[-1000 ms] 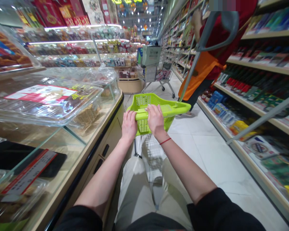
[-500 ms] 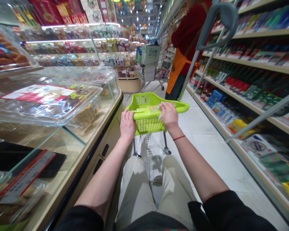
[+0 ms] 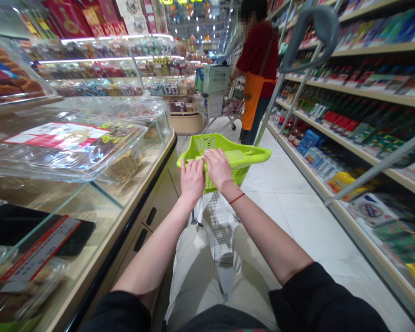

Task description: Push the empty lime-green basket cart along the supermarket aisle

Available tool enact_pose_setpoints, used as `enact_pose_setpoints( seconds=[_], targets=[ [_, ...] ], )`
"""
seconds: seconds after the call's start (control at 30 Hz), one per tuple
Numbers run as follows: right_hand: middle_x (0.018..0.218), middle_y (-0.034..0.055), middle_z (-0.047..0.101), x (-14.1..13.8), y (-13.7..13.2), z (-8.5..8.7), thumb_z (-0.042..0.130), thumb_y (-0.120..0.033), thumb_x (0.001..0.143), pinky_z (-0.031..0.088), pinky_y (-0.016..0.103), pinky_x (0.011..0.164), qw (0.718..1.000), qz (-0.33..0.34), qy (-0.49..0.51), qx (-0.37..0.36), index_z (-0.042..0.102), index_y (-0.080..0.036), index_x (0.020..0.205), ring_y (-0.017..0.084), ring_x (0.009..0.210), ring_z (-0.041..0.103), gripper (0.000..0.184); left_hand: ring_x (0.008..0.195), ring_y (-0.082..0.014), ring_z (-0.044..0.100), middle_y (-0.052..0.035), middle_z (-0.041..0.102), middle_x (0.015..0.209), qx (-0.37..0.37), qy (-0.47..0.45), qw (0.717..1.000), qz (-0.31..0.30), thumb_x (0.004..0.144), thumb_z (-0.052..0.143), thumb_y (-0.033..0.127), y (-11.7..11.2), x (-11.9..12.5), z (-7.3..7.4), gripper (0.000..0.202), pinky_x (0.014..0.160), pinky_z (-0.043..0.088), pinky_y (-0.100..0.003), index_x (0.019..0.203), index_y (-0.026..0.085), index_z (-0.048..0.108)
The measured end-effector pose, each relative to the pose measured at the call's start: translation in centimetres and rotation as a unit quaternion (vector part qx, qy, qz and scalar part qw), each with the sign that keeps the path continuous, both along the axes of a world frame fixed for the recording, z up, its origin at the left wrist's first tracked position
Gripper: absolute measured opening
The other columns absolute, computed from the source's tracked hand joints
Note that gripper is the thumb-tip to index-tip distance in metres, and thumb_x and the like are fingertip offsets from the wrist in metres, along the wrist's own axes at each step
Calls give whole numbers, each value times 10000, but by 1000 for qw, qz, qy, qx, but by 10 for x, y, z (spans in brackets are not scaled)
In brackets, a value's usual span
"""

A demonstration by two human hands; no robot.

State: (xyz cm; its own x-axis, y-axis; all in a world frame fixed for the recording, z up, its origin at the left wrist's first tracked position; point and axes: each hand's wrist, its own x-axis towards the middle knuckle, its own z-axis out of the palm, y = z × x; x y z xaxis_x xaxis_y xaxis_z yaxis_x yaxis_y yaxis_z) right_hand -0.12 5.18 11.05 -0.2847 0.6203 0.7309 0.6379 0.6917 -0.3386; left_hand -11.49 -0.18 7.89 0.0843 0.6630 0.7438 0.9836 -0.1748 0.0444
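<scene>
A lime-green shopping cart [image 3: 254, 157] stands just ahead of my knees. My left hand [image 3: 192, 177] is closed over the left part of its handle, fingers curled across the top. Close against it, my right hand [image 3: 217, 167] is pressed onto the same handle with bent fingers. A bit of white shows at the right fingertips. The crumpled white tissue seen in this hand a moment earlier is now mostly hidden under it. A red string circles my right wrist.
Packaged food lies on a glass-edged display counter [image 3: 138, 184] at left. Stocked shelves [image 3: 376, 92] with grey ladder rails line the right. Ahead, a person in an orange apron [image 3: 253, 103] stands beside a metal cart [image 3: 214, 106] carrying boxes. Pale floor tiles [image 3: 297, 216] run between.
My right hand has slid left along the handle until it meets my left hand, which shifted slightly right. The person in the apron has moved farther ahead, beside the metal cart.
</scene>
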Motion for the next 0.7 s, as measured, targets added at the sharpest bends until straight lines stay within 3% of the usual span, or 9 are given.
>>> enact_pose_setpoints(
  seconds=[0.13,0.3,0.4,0.5,0.7],
  targets=[
    [1222,108,732,30,17,-5,502,-220,1024,359,442,1210,1000,-18,18,1,753,-203,1077,224,1154,654,257,1253,-281,612,-151,704,1256,1,8,1000,-5,948,483,144,1,-1,-2,409,1277,247,-539,1339,118,600],
    [1128,136,734,85,38,-9,513,-257,1011,503,416,1058,993,-79,93,-8,760,-174,1030,253,1087,661,262,1263,-278,604,-141,699,1274,4,-4,1000,-9,941,495,148,1,-3,-3,412,1280,243,-537,1339,144,601],
    [1089,149,732,99,40,-10,501,-260,1007,511,418,1041,986,-108,125,-1,757,-153,1019,258,1059,665,278,1283,-291,594,-154,693,1280,4,-12,1000,-7,938,503,163,0,0,-3,408,1283,233,-545,1332,129,604],
    [1131,162,723,87,33,-11,504,-266,999,503,423,1058,986,-105,130,3,748,-141,1054,266,1100,652,279,1342,-316,558,-179,668,1330,0,-23,1000,-2,943,519,208,0,6,-3,421,1285,219,-567,1343,102,594],
    [1223,143,714,28,7,3,467,-185,1003,497,369,1069,997,-45,45,-47,756,-158,1103,238,1145,651,307,1376,-303,545,-165,649,1386,-13,-5,1000,-10,951,460,178,1,16,0,472,1283,241,-542,1406,88,549]
  ],
)
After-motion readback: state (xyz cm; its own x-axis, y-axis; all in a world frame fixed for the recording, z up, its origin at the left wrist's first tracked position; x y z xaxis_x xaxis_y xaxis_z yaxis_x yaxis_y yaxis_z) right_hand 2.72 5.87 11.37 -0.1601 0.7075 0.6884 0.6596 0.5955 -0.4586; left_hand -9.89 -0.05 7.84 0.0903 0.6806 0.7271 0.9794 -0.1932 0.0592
